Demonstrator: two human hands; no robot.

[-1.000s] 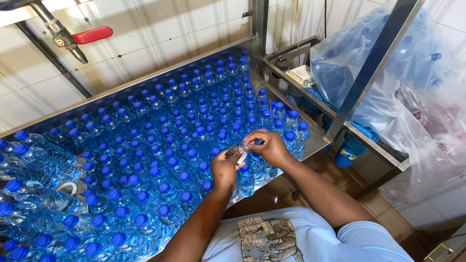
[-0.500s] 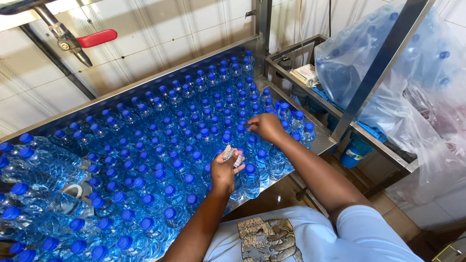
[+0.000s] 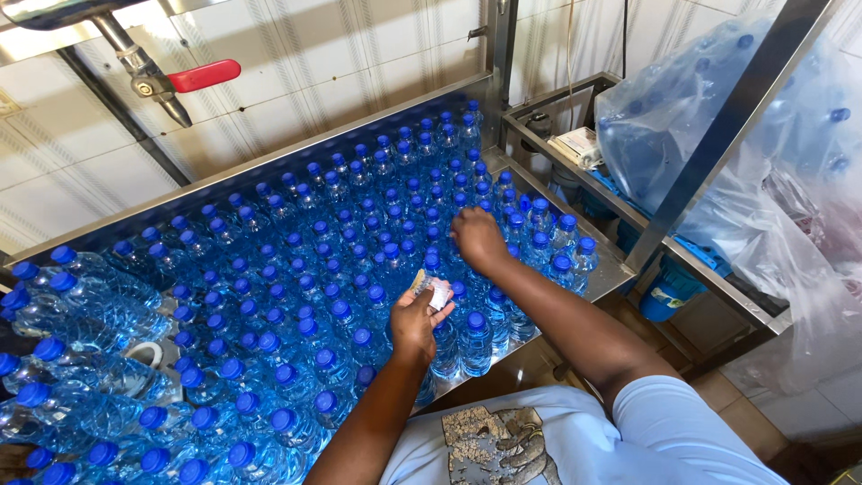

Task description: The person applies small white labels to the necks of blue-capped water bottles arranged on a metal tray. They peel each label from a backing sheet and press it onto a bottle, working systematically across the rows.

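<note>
A steel table [image 3: 614,273] is packed with several upright clear water bottles with blue caps [image 3: 296,287]. My left hand [image 3: 415,319] hovers over the near rows and holds a small stack of clear seal bands [image 3: 433,289] between thumb and fingers. My right hand [image 3: 479,239] reaches farther out, fingers curled down onto the cap of a bottle [image 3: 459,232] in the middle rows. Whether it holds a band there is hidden by the fingers.
Several bottles lie on their sides at the left end [image 3: 81,359]. A pipe with a red valve handle [image 3: 204,74] hangs over the tiled wall. Big plastic bags of bottles [image 3: 718,117] sit on a steel rack [image 3: 718,135] at the right.
My hands were together at the table's near right edge. My right hand has since moved away and farther out onto a bottle cap, while my left stayed back with the bands.
</note>
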